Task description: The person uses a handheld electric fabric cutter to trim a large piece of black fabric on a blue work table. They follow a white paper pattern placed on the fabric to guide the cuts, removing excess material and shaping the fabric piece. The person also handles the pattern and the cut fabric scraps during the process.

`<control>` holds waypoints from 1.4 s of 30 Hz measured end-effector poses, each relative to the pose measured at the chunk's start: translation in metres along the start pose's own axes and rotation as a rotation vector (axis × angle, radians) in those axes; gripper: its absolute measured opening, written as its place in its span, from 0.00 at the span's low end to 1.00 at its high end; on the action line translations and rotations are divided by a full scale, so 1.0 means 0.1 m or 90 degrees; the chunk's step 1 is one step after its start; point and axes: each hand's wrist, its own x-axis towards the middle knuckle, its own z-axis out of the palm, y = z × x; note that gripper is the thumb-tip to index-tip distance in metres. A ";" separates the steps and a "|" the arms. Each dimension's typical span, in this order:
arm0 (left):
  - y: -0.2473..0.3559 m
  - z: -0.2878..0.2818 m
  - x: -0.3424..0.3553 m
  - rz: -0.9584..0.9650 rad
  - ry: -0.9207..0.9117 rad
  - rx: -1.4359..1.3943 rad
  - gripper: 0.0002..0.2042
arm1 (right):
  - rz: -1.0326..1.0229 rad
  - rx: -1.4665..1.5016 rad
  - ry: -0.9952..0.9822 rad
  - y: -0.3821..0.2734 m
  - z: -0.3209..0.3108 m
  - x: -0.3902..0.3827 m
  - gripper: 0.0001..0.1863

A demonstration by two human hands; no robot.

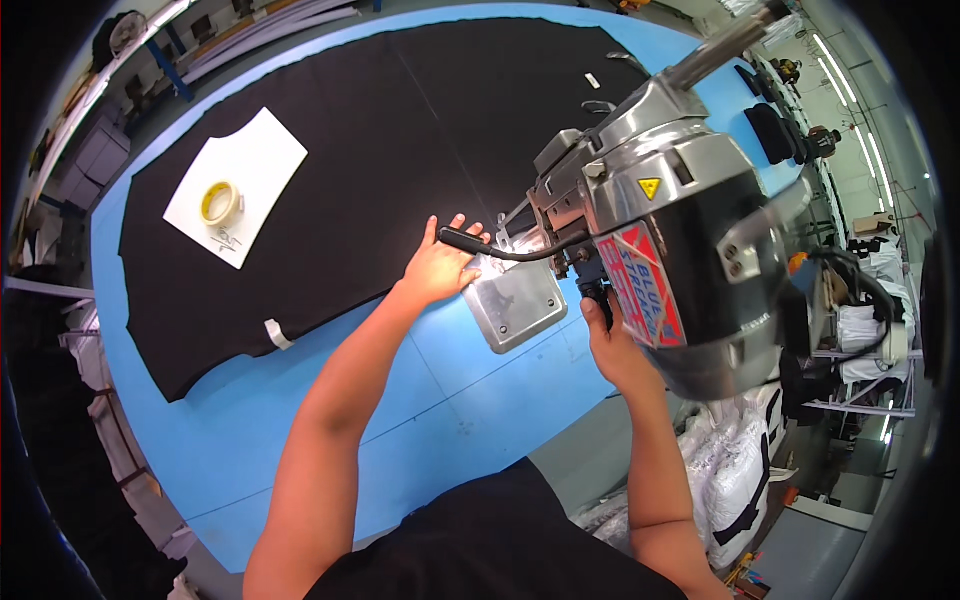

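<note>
Both arms (pixel 338 420) run off the lower edge. The silver and black machine (pixel 690 230), right of centre, hides most fingers of the right grip (pixel 613 342), curled around a black handle (pixel 595 290). Near frame centre the left grip (pixel 440 270) lies palm down, fingers spread, at the edge of the black cloth (pixel 380 150), a black lever (pixel 466 242) partly hiding it. Beyond, upper left, a tape roll (pixel 236 206) sits on a white panel (pixel 262 148); the cloth covers much of the blue table (pixel 440 410); tube lights (pixel 836 70) glow upper right
</note>
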 end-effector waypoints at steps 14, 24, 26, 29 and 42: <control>-0.01 -0.01 0.03 -0.009 0.023 0.016 0.29 | -0.077 -0.020 0.013 -0.39 -0.34 0.06 0.31; -0.05 0.03 0.02 0.000 0.027 0.021 0.28 | -0.171 0.062 0.120 -0.26 -0.12 0.07 0.21; -0.05 0.02 0.01 -0.004 0.028 0.008 0.29 | -0.192 0.020 0.110 -0.35 -0.19 0.08 0.21; -0.05 0.01 0.02 -0.004 0.049 0.008 0.29 | -0.211 0.055 0.117 -0.17 -0.13 0.14 0.23; -0.05 -0.01 0.02 -0.028 0.011 -0.013 0.32 | -0.196 -0.007 0.086 -0.23 -0.20 0.15 0.27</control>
